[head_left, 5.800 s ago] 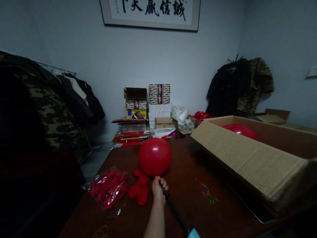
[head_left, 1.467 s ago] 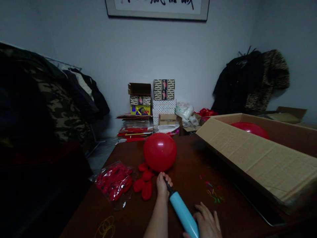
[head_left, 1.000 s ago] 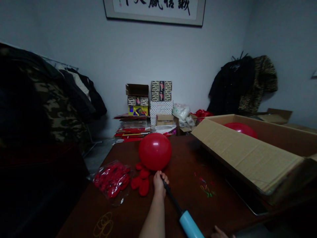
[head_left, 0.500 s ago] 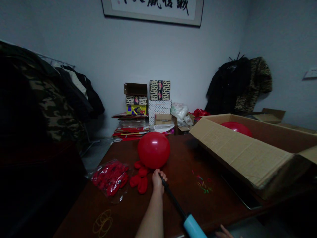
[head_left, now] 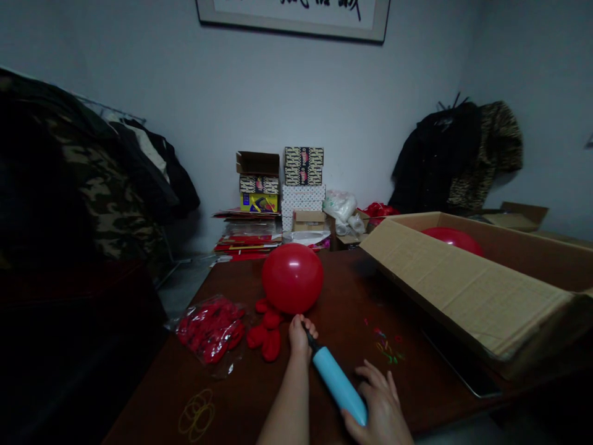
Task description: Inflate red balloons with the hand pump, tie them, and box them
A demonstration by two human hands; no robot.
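Observation:
A round, inflated red balloon (head_left: 292, 278) sits at the front of a hand balloon pump. My left hand (head_left: 300, 335) is closed around the balloon's neck and the pump's black front end; the join is hidden by my fingers. The pump's light-blue barrel (head_left: 339, 384) slants down to the right. At its rear end is my right hand (head_left: 380, 405), thumb on the left side and fingers loosely spread on the right. Uninflated red balloons (head_left: 267, 337) lie just left of my left hand. Farther left is a clear bag of red balloons (head_left: 210, 329).
A large open cardboard box (head_left: 463, 284) stands on the right of the brown table (head_left: 324, 426), with another red balloon (head_left: 453, 240) inside. Small coloured bits (head_left: 388, 347) and a dark flat panel (head_left: 463, 364) lie near it. Thin yellow rings (head_left: 197, 415) lie front left.
The blue barrel has slid up toward my left hand, covering most of the black rod. My right hand has come farther into view with it. The balloon looks about the same size.

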